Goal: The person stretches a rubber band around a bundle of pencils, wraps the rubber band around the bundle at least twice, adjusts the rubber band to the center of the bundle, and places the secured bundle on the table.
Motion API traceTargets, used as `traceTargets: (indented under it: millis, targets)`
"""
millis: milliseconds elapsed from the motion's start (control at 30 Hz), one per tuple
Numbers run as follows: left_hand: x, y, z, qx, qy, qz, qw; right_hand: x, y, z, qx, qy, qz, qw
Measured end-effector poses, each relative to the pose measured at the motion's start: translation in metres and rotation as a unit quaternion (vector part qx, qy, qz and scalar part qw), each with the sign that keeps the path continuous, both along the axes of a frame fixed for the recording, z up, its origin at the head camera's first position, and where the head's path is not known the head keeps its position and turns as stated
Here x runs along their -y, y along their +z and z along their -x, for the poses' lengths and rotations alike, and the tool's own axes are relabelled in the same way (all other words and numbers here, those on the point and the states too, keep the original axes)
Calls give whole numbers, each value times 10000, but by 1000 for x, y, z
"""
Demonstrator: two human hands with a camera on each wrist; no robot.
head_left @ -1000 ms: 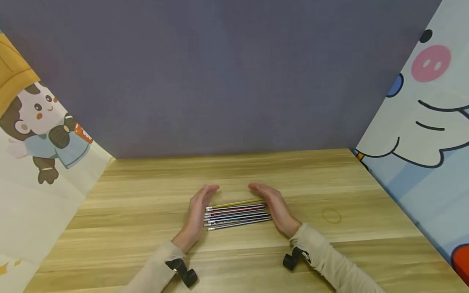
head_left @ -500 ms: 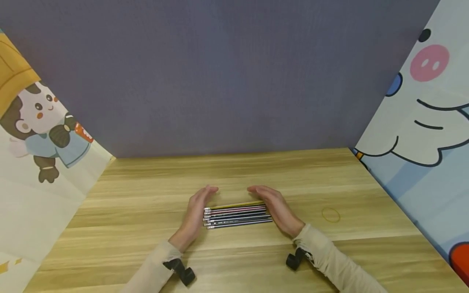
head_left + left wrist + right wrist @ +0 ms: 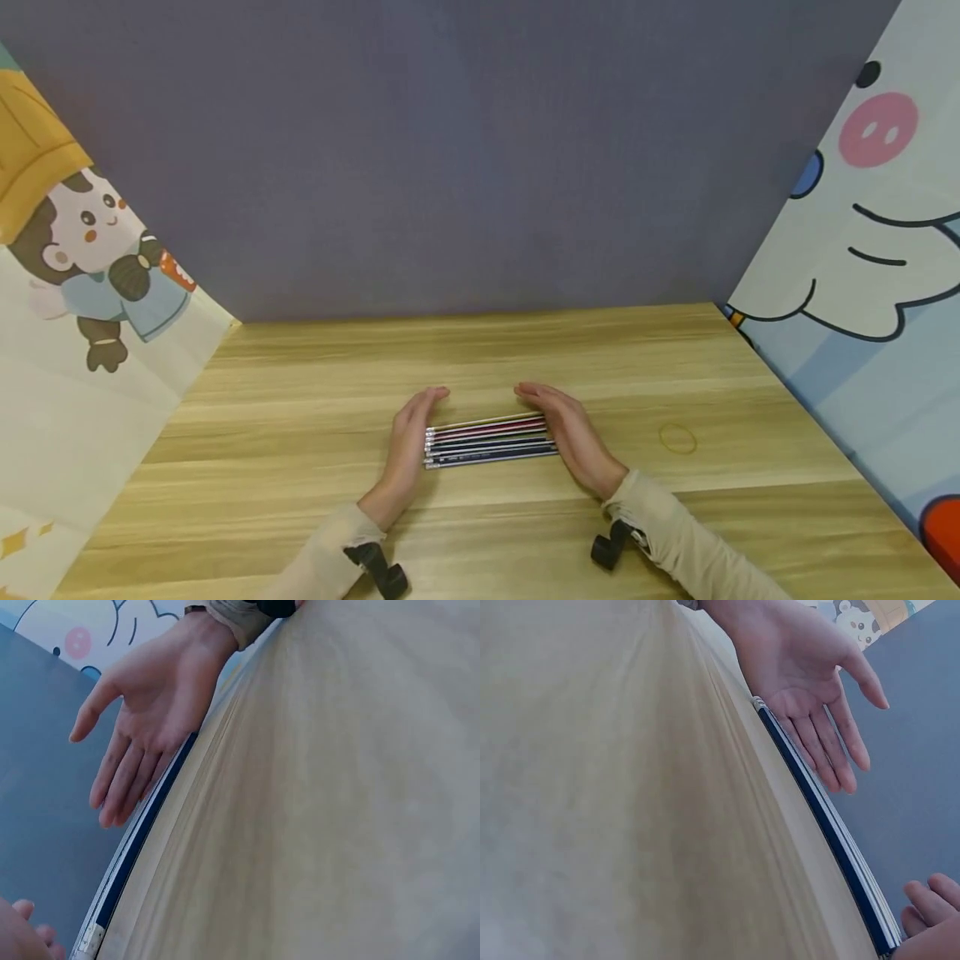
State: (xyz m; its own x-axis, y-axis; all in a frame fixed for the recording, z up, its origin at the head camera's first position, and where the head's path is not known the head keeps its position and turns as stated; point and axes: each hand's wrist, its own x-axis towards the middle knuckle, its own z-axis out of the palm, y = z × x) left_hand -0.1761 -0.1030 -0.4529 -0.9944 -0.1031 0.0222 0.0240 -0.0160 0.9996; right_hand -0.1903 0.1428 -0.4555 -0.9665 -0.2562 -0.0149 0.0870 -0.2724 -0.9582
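Observation:
Several pencils [image 3: 487,443] lie side by side in a flat row on the wooden table, their eraser ends to the left. Against those ends rests my left hand [image 3: 406,446], its palm upright and fingers straight. My right hand [image 3: 576,437] stands the same way at the opposite ends, fingers extended and slightly bent inward. In the left wrist view, a dark blue pencil [image 3: 146,836] is nearest, with the open right palm [image 3: 161,694] behind it. The right wrist view shows the left palm [image 3: 791,671] flat at the eraser ends.
A thin yellow rubber band [image 3: 678,438] lies on the table [image 3: 315,367] to the right of the right hand. A grey panel [image 3: 465,167] rises behind the table, with cartoon-printed walls at both sides.
My left hand has shifted slightly to the right against the pencils. Their eraser ends now line up more evenly, and the row looks tighter. The right hand has barely moved.

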Motion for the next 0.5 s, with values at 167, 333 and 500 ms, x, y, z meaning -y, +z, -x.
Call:
traceTargets:
  millis: [167, 333, 500]
  targets:
    - [2, -3, 3, -115, -279, -465, 9985, -4, 0, -4, -40, -135, 62, 9999]
    - [6, -3, 7, -180, -616, -532, 9965, -7, 3, -8, -46, -219, -139, 9997]
    - [5, -3, 9, -163, -745, -444, 9961, -3, 4, -11, -63, -206, -189, 9996]
